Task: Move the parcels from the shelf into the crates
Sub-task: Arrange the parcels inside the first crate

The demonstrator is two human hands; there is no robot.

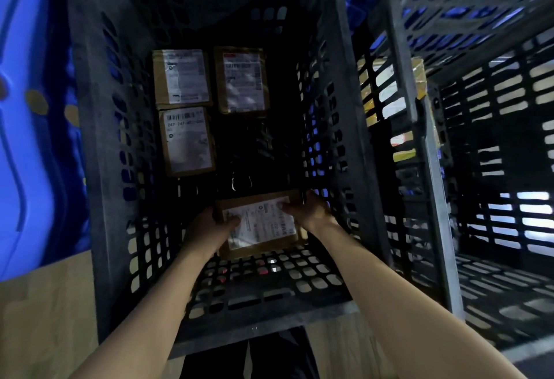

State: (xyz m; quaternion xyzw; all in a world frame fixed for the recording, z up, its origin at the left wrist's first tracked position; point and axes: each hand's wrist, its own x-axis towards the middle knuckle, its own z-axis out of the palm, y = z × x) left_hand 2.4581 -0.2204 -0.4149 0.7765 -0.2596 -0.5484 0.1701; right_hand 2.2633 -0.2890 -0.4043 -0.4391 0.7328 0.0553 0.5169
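Gripped a labelled parcel [260, 230] low inside the dark crate [99, 168], with left hand [209, 225] and right hand [311, 209] curled round opposite edges. Possibly risked scraping right knuckles on the slotted side wall [329, 138], or letting it land tilted, short of three parcels [187, 141] beyond.

Both forearms bare, extended forward and down, converging toward hands. Left hand [214, 227] grips parcel [263, 228] at left edge, thumb on top face. Right hand [311, 209] grips right edge, thumb on top.
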